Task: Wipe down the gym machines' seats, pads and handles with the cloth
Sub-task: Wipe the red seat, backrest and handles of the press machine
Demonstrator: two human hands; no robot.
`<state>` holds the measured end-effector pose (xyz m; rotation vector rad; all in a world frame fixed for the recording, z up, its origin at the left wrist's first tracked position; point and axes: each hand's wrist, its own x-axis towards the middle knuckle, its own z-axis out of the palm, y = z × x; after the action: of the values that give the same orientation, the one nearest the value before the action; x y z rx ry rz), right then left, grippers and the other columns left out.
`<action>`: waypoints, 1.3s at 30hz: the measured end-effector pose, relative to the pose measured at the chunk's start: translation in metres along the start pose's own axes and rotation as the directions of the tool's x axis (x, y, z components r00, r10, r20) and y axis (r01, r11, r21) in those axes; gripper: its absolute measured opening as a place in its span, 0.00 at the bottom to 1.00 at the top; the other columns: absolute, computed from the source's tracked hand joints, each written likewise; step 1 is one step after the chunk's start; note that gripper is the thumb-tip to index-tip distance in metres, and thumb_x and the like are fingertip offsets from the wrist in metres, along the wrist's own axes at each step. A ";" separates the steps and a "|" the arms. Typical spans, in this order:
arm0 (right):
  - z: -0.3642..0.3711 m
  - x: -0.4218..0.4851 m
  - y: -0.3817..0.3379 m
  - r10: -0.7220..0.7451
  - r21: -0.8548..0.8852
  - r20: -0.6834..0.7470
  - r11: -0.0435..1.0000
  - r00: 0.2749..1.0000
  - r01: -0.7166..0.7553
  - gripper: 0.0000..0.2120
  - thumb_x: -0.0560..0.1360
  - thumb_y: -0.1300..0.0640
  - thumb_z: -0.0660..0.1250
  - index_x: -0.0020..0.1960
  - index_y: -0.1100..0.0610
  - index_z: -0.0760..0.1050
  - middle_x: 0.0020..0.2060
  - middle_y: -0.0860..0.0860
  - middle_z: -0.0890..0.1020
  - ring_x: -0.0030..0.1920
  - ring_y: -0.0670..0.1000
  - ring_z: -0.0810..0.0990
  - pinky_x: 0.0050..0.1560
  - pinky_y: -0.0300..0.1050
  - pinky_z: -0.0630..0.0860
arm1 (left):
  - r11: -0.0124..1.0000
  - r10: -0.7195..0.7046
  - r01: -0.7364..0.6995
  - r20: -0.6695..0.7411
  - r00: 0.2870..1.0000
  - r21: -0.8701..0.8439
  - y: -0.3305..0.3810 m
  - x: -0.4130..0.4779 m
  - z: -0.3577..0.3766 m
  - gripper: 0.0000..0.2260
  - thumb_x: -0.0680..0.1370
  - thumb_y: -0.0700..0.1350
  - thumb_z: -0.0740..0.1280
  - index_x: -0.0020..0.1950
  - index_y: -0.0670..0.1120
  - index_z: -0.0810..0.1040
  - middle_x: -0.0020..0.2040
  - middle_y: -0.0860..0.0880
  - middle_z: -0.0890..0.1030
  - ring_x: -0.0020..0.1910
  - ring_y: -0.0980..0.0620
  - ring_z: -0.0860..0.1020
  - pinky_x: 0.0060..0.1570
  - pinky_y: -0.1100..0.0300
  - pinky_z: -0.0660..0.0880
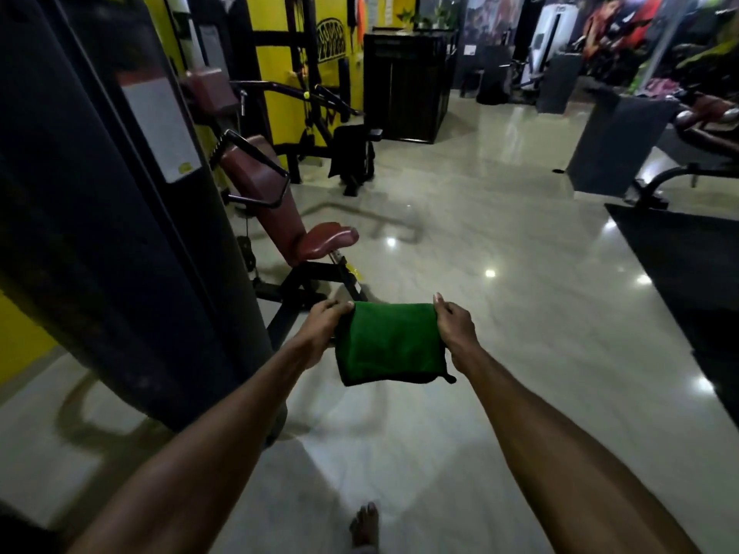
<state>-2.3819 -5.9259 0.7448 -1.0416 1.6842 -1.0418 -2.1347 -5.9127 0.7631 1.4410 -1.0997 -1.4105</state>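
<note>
A folded green cloth (pixel 390 343) hangs in the air in front of me, held by its two upper corners. My left hand (pixel 324 325) pinches the left corner and my right hand (pixel 456 327) pinches the right one. Just beyond and to the left stands a gym machine with a maroon seat (pixel 330 239) and a tilted maroon back pad (pixel 266 193) framed by black handles (pixel 262 153). The cloth is apart from the machine, above the floor.
A tall dark machine column (pixel 100 217) fills the left side. Further machines stand at the back left, a black cabinet (pixel 404 86) at the back, a bench (pixel 704 125) and black floor mat (pixel 688 265) on the right. Glossy tiled floor (pixel 500 233) lies ahead. My bare foot (pixel 364 525) shows below.
</note>
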 end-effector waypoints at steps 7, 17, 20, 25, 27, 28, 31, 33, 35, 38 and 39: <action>0.053 0.145 -0.046 0.158 0.108 0.235 0.976 0.959 -0.188 0.19 0.80 0.39 0.66 0.63 0.51 0.77 0.59 0.50 0.82 0.57 0.52 0.81 0.56 0.55 0.81 | 0.997 -0.062 0.061 -0.022 0.998 -0.051 0.044 0.153 0.011 0.11 0.81 0.44 0.65 0.61 0.40 0.76 0.49 0.43 0.81 0.43 0.46 0.82 0.35 0.56 0.80; 0.141 0.343 -0.101 0.340 0.203 0.545 0.834 0.767 -0.513 0.31 0.75 0.28 0.62 0.55 0.56 0.81 0.49 0.56 0.84 0.51 0.59 0.82 0.54 0.58 0.79 | 0.993 -0.119 0.120 -0.175 0.977 -0.006 0.078 0.364 0.045 0.09 0.79 0.46 0.67 0.57 0.45 0.79 0.52 0.43 0.83 0.50 0.45 0.83 0.50 0.44 0.82; 0.158 0.420 -0.109 0.368 0.200 0.562 0.808 0.741 -0.554 0.27 0.79 0.36 0.65 0.58 0.60 0.82 0.51 0.61 0.86 0.53 0.61 0.84 0.52 0.57 0.80 | 0.973 -0.206 0.178 -0.199 0.958 -0.148 0.082 0.426 0.058 0.12 0.80 0.50 0.65 0.55 0.43 0.81 0.51 0.43 0.84 0.49 0.46 0.83 0.47 0.52 0.81; 0.190 0.533 -0.136 0.372 0.095 0.476 0.879 0.797 -0.467 0.12 0.77 0.64 0.65 0.59 0.64 0.79 0.48 0.65 0.85 0.47 0.63 0.85 0.48 0.59 0.84 | 0.878 -0.383 0.174 -0.436 0.815 -0.445 0.092 0.522 0.058 0.11 0.81 0.46 0.61 0.55 0.40 0.78 0.45 0.39 0.82 0.39 0.45 0.81 0.41 0.51 0.81; 0.205 0.571 -0.149 0.331 0.076 0.480 0.907 0.812 -0.414 0.09 0.78 0.64 0.64 0.56 0.60 0.80 0.48 0.62 0.85 0.48 0.62 0.85 0.47 0.56 0.84 | 0.853 -0.451 0.194 -0.498 0.741 -0.484 0.093 0.559 0.050 0.09 0.80 0.44 0.61 0.54 0.41 0.78 0.44 0.41 0.82 0.39 0.45 0.80 0.42 0.51 0.81; 0.212 0.586 -0.152 0.317 0.071 0.486 0.914 0.814 -0.399 0.08 0.78 0.63 0.65 0.55 0.58 0.81 0.48 0.61 0.86 0.48 0.61 0.86 0.48 0.57 0.84 | 0.842 -0.473 0.196 -0.514 0.716 -0.502 0.092 0.573 0.046 0.09 0.80 0.43 0.61 0.54 0.41 0.78 0.45 0.41 0.82 0.40 0.45 0.80 0.44 0.49 0.81; 0.239 0.644 -0.154 0.291 -0.012 0.489 0.945 0.822 -0.327 0.06 0.77 0.58 0.69 0.53 0.53 0.83 0.50 0.57 0.86 0.49 0.60 0.85 0.54 0.60 0.83 | 0.803 -0.533 0.187 -0.543 0.649 -0.566 0.093 0.623 0.033 0.09 0.79 0.44 0.61 0.53 0.41 0.78 0.47 0.40 0.83 0.41 0.45 0.79 0.50 0.45 0.80; 0.261 0.685 -0.153 0.273 -0.087 0.482 0.960 0.833 -0.264 0.05 0.77 0.56 0.70 0.52 0.50 0.82 0.51 0.55 0.86 0.51 0.59 0.85 0.57 0.60 0.82 | 0.780 -0.565 0.180 -0.551 0.614 -0.599 0.089 0.660 0.023 0.10 0.79 0.43 0.61 0.53 0.41 0.79 0.46 0.41 0.83 0.40 0.45 0.78 0.47 0.48 0.80; 0.287 0.726 -0.153 0.246 -0.160 0.490 0.969 0.836 -0.191 0.04 0.78 0.54 0.69 0.52 0.49 0.81 0.52 0.55 0.85 0.51 0.58 0.84 0.58 0.60 0.82 | 0.756 -0.587 0.156 -0.553 0.591 -0.636 0.083 0.701 0.009 0.11 0.78 0.44 0.61 0.54 0.41 0.79 0.45 0.42 0.82 0.39 0.46 0.78 0.42 0.52 0.79; 0.320 0.774 -0.160 0.160 -0.300 0.513 0.954 0.843 0.002 0.10 0.81 0.52 0.66 0.62 0.49 0.79 0.57 0.54 0.83 0.56 0.57 0.81 0.62 0.53 0.78 | 0.710 -0.642 0.165 -0.534 0.550 -0.684 0.059 0.760 -0.016 0.16 0.73 0.50 0.61 0.55 0.46 0.81 0.47 0.44 0.85 0.44 0.44 0.83 0.40 0.51 0.81; 0.335 0.792 -0.163 0.128 -0.360 0.533 0.929 0.837 0.087 0.14 0.82 0.52 0.65 0.67 0.52 0.77 0.58 0.55 0.82 0.58 0.59 0.80 0.62 0.50 0.77 | 0.691 -0.662 0.163 -0.525 0.535 -0.705 0.044 0.784 -0.025 0.17 0.71 0.52 0.62 0.55 0.47 0.82 0.48 0.44 0.85 0.46 0.44 0.83 0.38 0.52 0.82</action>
<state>-2.2459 -6.7806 0.6166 -1.4038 1.4201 -0.3385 -2.1180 -6.6776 0.5842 1.6251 0.2916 -1.0882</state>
